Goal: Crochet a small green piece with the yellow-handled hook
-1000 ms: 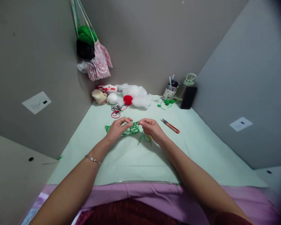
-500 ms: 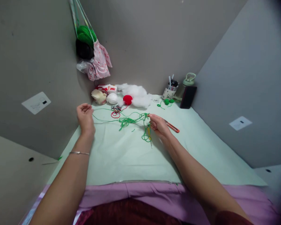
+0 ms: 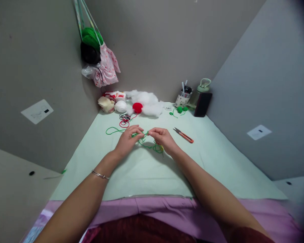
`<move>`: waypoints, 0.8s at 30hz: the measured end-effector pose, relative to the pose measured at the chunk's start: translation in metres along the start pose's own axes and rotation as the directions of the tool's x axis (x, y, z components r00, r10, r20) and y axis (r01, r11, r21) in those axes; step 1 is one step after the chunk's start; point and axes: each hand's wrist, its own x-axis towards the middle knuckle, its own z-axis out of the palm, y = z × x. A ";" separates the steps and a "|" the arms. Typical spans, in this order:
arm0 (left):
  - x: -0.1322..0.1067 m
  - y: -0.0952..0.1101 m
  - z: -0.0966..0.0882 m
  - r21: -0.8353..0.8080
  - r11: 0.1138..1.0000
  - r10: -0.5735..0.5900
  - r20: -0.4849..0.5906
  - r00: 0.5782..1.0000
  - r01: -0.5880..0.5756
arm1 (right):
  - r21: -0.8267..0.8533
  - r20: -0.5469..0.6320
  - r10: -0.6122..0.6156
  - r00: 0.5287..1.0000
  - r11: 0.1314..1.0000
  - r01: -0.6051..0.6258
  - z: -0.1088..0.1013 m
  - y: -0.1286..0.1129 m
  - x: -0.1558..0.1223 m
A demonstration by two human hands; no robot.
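A tangle of green yarn lies on the pale green table cover, with a loose loop trailing off to the left. My left hand and my right hand meet above it, each pinching the green yarn between fingertips. A short stretch of yarn runs between the two pinches. Something small and yellow shows under my right hand among the yarn.
Orange thread snips lie just right of my right hand. At the back are a red yarn ball, white stuffing, a white ball, red and black cords, a cup of tools, a bottle. Bags hang in the corner.
My left hand, which had swung out left drawing the yarn long, has come back to the middle and pinches the yarn beside my right hand. The yarn is gathered up again.
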 end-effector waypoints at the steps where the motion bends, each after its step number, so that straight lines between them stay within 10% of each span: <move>1: 0.002 -0.001 -0.004 -0.006 1.000 -0.014 -0.001 1.000 0.014 | -0.003 -0.012 -0.004 1.000 1.000 0.004 0.000 0.000 0.001; 10: 0.016 -0.020 -0.030 -0.187 0.977 -0.145 -0.240 0.960 0.101 | 0.000 -0.105 -0.022 0.994 1.000 0.022 -0.004 0.002 0.005; 18: 0.038 -0.029 -0.105 -0.453 0.891 -0.338 -0.623 0.706 0.026 | 0.033 -0.390 -0.080 0.917 0.994 0.101 -0.059 0.008 0.023; 24: 0.029 -0.015 -0.063 -0.518 0.848 -0.386 -0.460 0.800 0.111 | -0.084 -0.332 -0.105 0.938 0.993 0.081 -0.048 0.011 0.019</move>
